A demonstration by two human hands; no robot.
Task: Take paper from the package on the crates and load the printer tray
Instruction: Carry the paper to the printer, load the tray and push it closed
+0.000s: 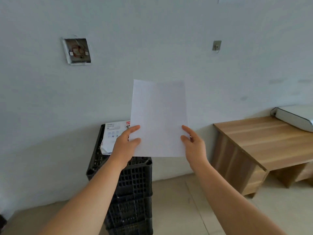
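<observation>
Both hands, left hand (126, 141) and right hand (193, 143), pinch the lower edges of white paper sheets (159, 117), upright above the torn white package (112, 136) on stacked black plastic crates (135, 192). Fetching looks finished; next comes carrying them right to the pale grey printer (293, 118) on the wooden counter (264, 141), whose tray I cannot see.

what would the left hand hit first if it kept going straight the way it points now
Probably the paper package on the black crates, which lies just past the left hand gripping the sheet of paper. If the hand passes above it, the wall comes next; depth is unclear.
</observation>
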